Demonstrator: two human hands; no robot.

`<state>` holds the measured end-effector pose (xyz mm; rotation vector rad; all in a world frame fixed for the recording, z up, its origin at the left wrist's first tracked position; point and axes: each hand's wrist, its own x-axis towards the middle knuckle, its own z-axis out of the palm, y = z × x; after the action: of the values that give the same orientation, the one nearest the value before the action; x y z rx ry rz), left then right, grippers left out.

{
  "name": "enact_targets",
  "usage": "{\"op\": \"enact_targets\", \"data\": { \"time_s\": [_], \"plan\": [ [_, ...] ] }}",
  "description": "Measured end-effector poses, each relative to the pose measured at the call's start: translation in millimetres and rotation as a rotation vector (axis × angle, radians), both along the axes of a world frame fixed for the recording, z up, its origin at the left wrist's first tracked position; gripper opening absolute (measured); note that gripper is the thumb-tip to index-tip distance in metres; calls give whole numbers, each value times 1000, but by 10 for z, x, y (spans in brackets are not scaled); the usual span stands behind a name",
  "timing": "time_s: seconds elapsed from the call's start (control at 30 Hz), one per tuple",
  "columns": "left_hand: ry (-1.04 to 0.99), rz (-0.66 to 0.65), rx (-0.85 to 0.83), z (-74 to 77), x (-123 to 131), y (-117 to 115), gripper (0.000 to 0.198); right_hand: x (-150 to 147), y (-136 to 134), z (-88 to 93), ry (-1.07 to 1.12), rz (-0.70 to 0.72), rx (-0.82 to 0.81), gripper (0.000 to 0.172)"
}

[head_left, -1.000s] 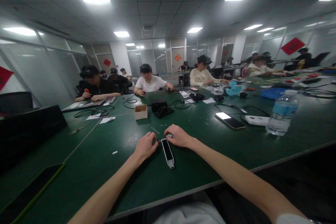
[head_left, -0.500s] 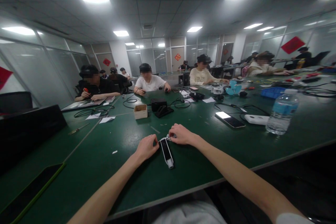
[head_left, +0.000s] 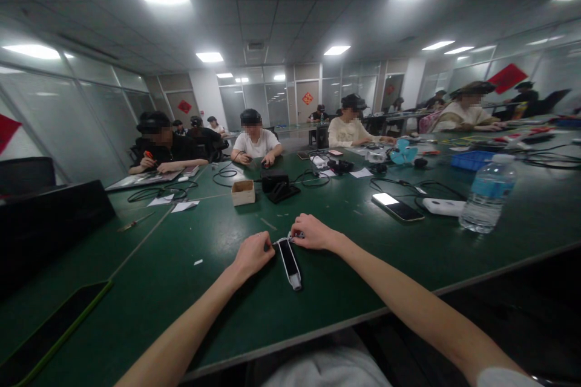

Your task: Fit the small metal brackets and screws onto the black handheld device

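A slim black device with a silver end (head_left: 290, 262) lies lengthwise on the green table (head_left: 345, 290) in front of me. My left hand (head_left: 253, 252) rests curled on the table at the device's far left corner, fingertips touching it. My right hand (head_left: 312, 231) is curled at the device's far end, fingers pinched around a small metal part there that is too small to name.
A phone with a lit screen (head_left: 398, 207), a white flat box (head_left: 443, 207) and a water bottle (head_left: 488, 193) sit to the right. A small cardboard box (head_left: 243, 192) and black gear with cables (head_left: 278, 186) lie ahead. Several people work along the far side. A dark tray (head_left: 54, 332) lies near left.
My hands have barely shifted at the device's far end. A person at the far side of the table has drawn an arm in.
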<state>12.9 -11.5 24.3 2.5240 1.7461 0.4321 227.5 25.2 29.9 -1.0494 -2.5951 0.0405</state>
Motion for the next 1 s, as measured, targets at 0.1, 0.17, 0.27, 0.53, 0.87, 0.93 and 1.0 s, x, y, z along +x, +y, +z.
{"op": "enact_targets", "data": {
  "time_s": [0.1, 0.17, 0.27, 0.53, 0.87, 0.93, 1.0],
  "plan": [
    [-13, -3, -5, -3, -5, 9, 3, 5, 5, -5, -7, 4, 6, 11],
    [-20, -9, -2, -2, -7, 10, 3, 7, 6, -5, -11, 5, 7, 11],
    [-33, -25, -4, 5, -9, 5, 5, 8, 9, -9, -16, 7, -1, 11],
    [-135, -34, -23, 2, -31, 21, 8, 6, 19, -22, -29, 11, -8, 12],
    [-138, -44, -29, 7, -34, 20, 12, 6, -3, 7, -43, 6, -33, 12],
    [-143, -48, -24, 4, -38, 22, 13, 7, 5, -3, -42, 8, -34, 12],
    [-145, -50, -24, -2, -43, 24, 13, 10, 14, -15, -38, 10, -30, 12]
  ]
}}
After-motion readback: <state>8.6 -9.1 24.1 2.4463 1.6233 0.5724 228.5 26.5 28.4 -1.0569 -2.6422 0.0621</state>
